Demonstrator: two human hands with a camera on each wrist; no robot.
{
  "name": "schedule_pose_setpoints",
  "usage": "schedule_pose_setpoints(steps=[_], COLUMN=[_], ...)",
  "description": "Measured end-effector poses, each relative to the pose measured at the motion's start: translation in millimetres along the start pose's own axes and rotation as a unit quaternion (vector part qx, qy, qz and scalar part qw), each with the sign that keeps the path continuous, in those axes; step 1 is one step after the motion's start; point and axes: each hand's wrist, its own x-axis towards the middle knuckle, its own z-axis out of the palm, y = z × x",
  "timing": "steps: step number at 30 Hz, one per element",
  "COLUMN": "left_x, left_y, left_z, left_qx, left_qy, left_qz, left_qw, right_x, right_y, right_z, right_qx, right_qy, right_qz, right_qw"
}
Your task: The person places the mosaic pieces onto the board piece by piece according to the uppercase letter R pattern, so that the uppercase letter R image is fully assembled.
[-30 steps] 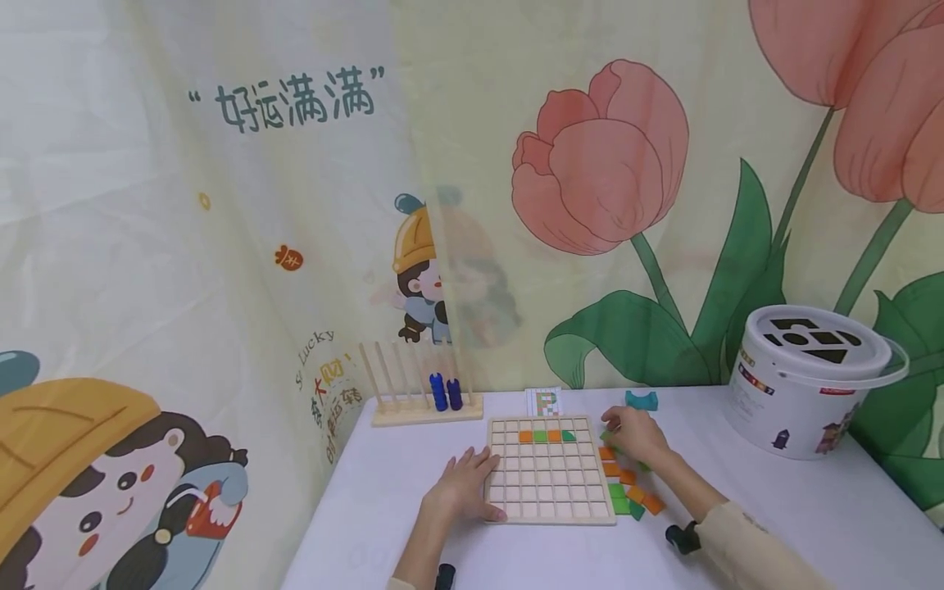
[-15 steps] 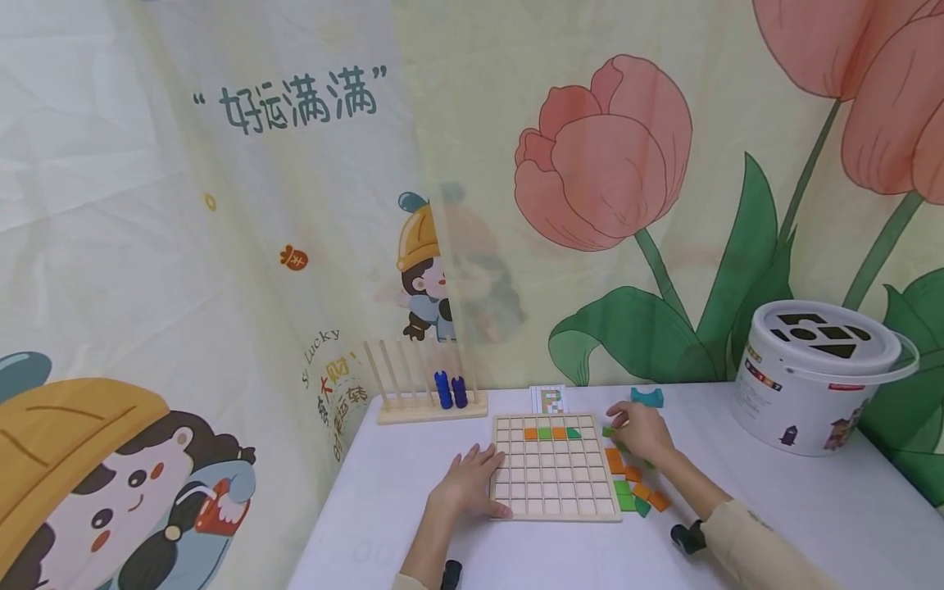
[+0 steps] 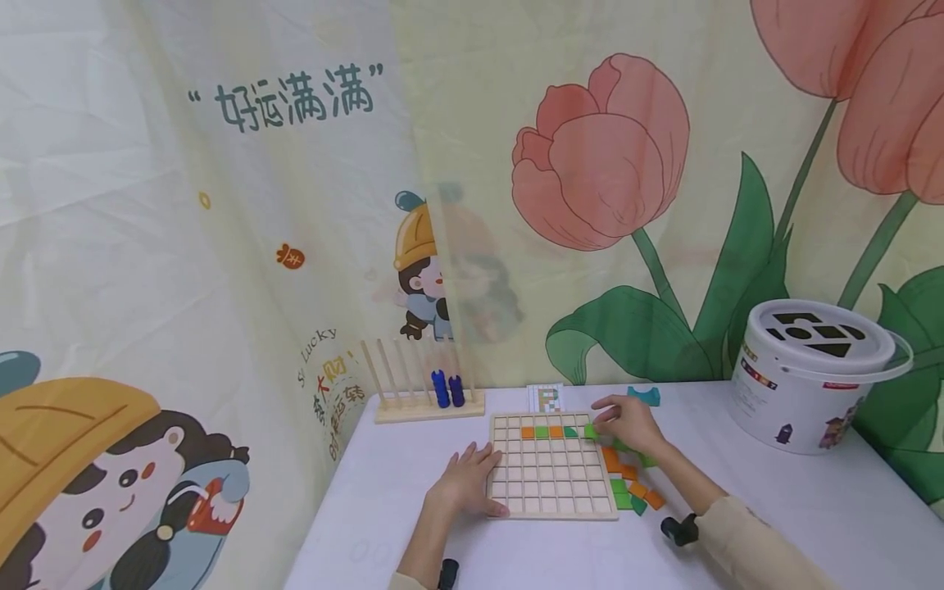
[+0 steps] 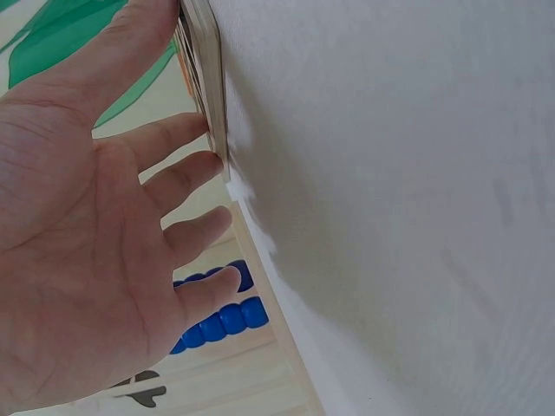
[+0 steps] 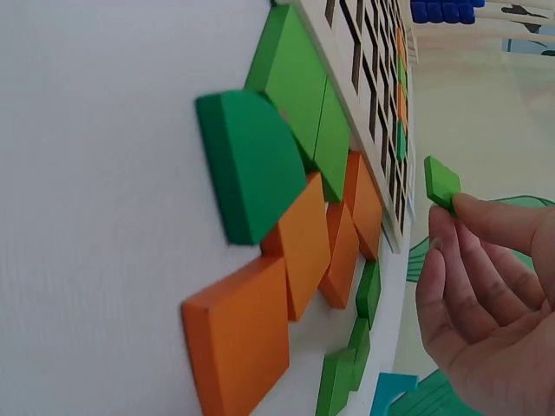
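A light green square tile [image 5: 441, 182] is pinched between thumb and fingertips of my right hand [image 3: 629, 424], over the top right corner of the wooden grid board [image 3: 549, 485]. On the board's second row lie an orange tile [image 3: 528, 433], a light green tile, another orange tile and a dark green rounded tile [image 3: 570, 432]. My left hand [image 3: 465, 482] rests with spread fingers along the board's left edge; in the left wrist view its fingertips sit right at that edge. Loose orange and green tiles [image 5: 247, 338] lie along the board's right side.
Behind the board lies a pattern card [image 3: 545, 398]. A wooden peg rack [image 3: 420, 406] with blue beads stands at the back left. A teal piece [image 3: 644, 397] lies behind my right hand. A white bucket [image 3: 804, 401] with a shape-hole lid stands at the right.
My right hand has lifted a light green tile from the loose pile and moved left with it to the board's top right corner. The left hand stays at the board's edge.
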Motion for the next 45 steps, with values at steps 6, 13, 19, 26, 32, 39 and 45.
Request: schedule_pose_setpoints(steps=[6, 13, 19, 26, 32, 39, 45], left_x=[-1.4, -0.2, 1.4, 4.3, 6.9, 7.0, 4.9], left_y=[-0.9, -0.6, -0.9, -1.6, -2.1, -2.0, -1.2], left_z=[-0.3, -0.5, 0.1, 3.0, 4.0, 2.9, 2.1], left_qx=[-0.005, -0.001, 0.004, 0.023, 0.031, 0.029, 0.014], left_qy=[-0.005, -0.002, -0.005, -0.001, -0.002, -0.002, -0.004], left_qz=[-0.004, 0.007, 0.007, 0.006, 0.004, 0.006, 0.009], left_qw=[1.0, 1.0, 1.0, 0.9997, 0.9995, 0.9996, 0.9999], right_x=[1.8, 5.0, 6.9, 7.2, 3.0, -1.7, -8.3], right_y=[-8, -10, -5, -7, -13, -17, -15], right_z=[13, 26, 31, 35, 34, 29, 18], right_qx=[-0.008, -0.02, -0.012, -0.015, -0.017, -0.026, 0.014], right_qy=[-0.028, -0.036, -0.041, -0.031, -0.017, -0.015, -0.025], right_qz=[0.021, 0.033, 0.033, 0.016, 0.034, 0.049, 0.08], right_qw=[0.9993, 0.9986, 0.9985, 0.9993, 0.9991, 0.9983, 0.9964])
